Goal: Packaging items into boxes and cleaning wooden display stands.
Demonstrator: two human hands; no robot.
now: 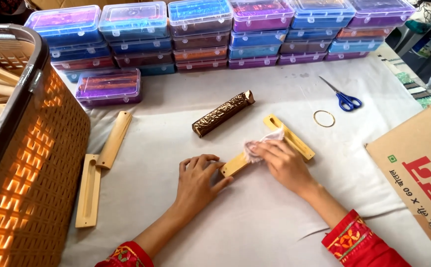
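Observation:
My left hand (199, 177) presses on the near end of a pale wooden strip (235, 164) lying on the white cloth, fingers spread over it. My right hand (280, 162) holds a small pinkish-white cloth pad (262, 141) against the strip's middle. A second slotted wooden strip (290, 136) lies crossed beneath it, just past my right hand. A dark bronze embossed bar (222, 113) rests a little farther away, slanting up to the right.
A brown woven basket (32, 148) with wooden pieces stands at left. Two more slotted wooden strips (97, 173) lie beside it. Stacked coloured plastic boxes (215, 34) line the back. Blue scissors (344, 99), a gold ring (324, 118) and a cardboard box (418, 168) are at right.

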